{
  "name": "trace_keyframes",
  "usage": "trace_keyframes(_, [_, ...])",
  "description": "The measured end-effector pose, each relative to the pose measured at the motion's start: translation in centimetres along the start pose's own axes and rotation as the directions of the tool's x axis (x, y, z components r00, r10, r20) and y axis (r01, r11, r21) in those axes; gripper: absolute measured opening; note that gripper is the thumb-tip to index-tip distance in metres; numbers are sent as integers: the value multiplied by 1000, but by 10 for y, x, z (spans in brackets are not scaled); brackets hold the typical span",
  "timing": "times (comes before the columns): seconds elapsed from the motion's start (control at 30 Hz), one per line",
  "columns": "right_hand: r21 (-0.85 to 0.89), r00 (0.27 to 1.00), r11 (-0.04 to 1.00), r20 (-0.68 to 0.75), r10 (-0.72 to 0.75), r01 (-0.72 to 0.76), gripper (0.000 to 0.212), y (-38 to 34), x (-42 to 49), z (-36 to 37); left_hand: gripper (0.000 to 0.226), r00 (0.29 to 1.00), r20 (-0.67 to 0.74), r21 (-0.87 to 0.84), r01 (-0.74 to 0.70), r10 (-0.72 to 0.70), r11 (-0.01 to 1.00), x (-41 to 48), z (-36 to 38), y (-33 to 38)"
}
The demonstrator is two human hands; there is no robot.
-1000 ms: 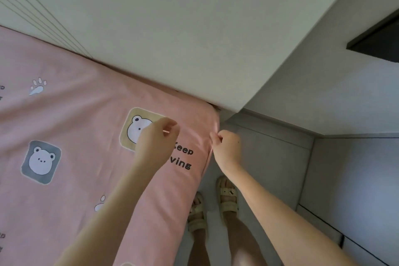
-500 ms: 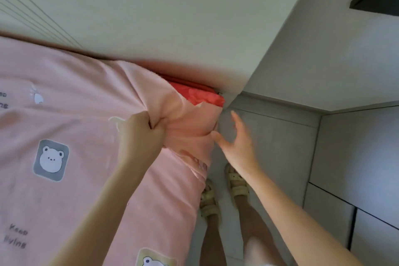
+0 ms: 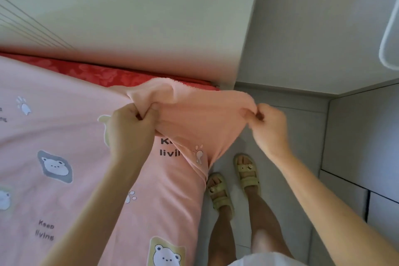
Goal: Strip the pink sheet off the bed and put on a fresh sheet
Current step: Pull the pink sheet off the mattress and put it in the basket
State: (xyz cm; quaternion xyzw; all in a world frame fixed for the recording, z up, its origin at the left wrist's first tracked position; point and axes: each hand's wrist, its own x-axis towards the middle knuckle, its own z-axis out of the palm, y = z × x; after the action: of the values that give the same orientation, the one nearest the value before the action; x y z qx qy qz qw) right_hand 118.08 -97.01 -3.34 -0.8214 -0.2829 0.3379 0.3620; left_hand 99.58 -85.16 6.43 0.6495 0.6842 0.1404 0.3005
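My left hand (image 3: 129,134) is clamped on a fistful of the pink sheet (image 3: 64,136), and my right hand (image 3: 269,127) pinches its hem. Between them the corner hangs lifted off the red mattress (image 3: 97,73), while the rest of the sheet lies flat over that mattress. I should raise both grips evenly and draw toward myself, off the mattress's far edge, where the fabric may be tucked; I can't quite see.
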Motion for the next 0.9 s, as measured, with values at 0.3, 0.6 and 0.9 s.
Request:
trace_keyframes(0.3, [-44,875,894,-185,-446,447,27,-101,-74,-139,31,1000,8,-286,1,1,958,21,-53,51])
trace_keyframes(0.6, [-30,948,969,-200,-248,247,26,-57,10,-96,23,914,401,-63,92,-59,994,74,41,40])
trace_keyframes(0.9, [-514,822,833,-373,-431,203,6,12,58,-88,59,868,497,456,-272,11,848,57,103,-18])
